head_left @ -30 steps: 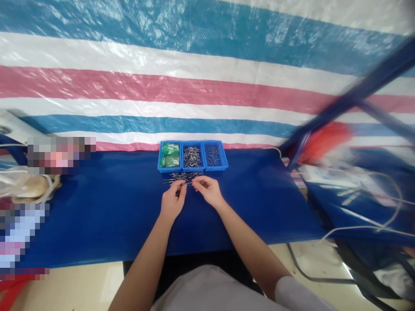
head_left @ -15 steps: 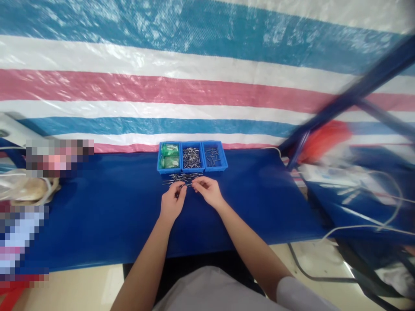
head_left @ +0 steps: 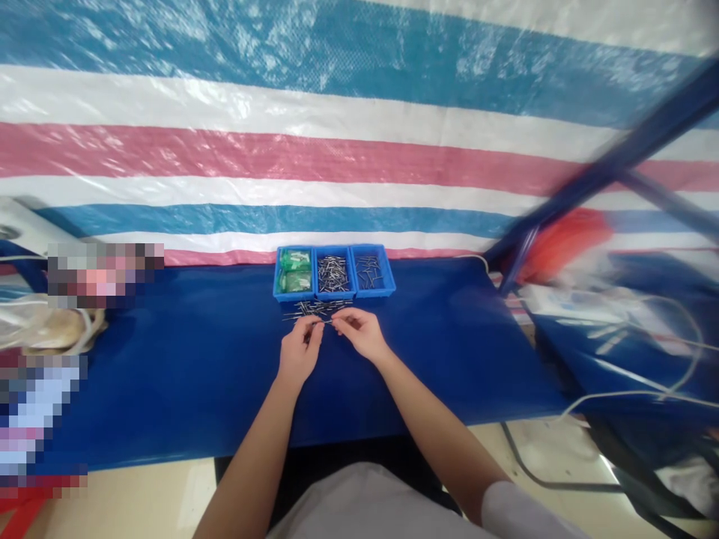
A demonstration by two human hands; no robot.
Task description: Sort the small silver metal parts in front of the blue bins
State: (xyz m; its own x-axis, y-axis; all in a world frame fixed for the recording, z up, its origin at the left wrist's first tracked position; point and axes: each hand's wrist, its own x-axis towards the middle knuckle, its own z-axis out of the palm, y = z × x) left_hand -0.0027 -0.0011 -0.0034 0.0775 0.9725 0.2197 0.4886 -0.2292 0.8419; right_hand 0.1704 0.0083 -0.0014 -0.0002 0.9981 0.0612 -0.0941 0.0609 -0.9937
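Observation:
My left hand (head_left: 299, 346) and my right hand (head_left: 361, 332) are close together over the blue table, fingers pinched. Between their fingertips runs a thin metal pin (head_left: 328, 323), with an end in each hand. Just beyond my fingers lies a loose pile of similar metal pins (head_left: 320, 308). Behind the pile stand three joined blue bins. Green packets (head_left: 295, 281) fill the left bin, many pins (head_left: 333, 274) are heaped in the middle bin, and fewer thin pins (head_left: 368, 272) lie in the right bin (head_left: 392, 287).
The blue table (head_left: 213, 374) reaches to a striped plastic sheet (head_left: 348, 165) behind. At the left are a pixelated patch and a clear bag (head_left: 50, 329). On the right are a blue metal frame (head_left: 595, 168), a red bag (head_left: 567, 239) and a white cable (head_left: 612, 394).
The whole view has shifted very slightly. Both hands keep nearly the same pinched pose, with the pin still between them.

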